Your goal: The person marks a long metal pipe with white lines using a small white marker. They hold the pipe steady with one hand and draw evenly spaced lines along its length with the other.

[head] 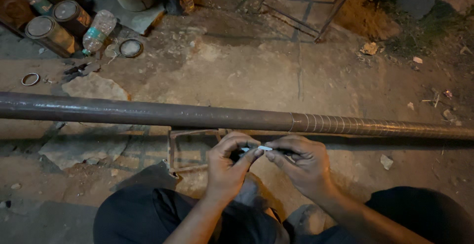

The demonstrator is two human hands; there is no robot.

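A long dark metal pipe lies across the view from left to right, its right stretch marked with white spiral lines. Just below it my left hand and my right hand meet. Both pinch a small white stick, like a piece of chalk, between their fingertips. The hands hover above a square metal frame that stands under the pipe. My knees in dark trousers show at the bottom.
Several paint tins and a plastic bottle stand at the top left, with a lid and a metal ring on the dirt ground. Flat stones lie near the pipe. A metal rod frame stands behind.
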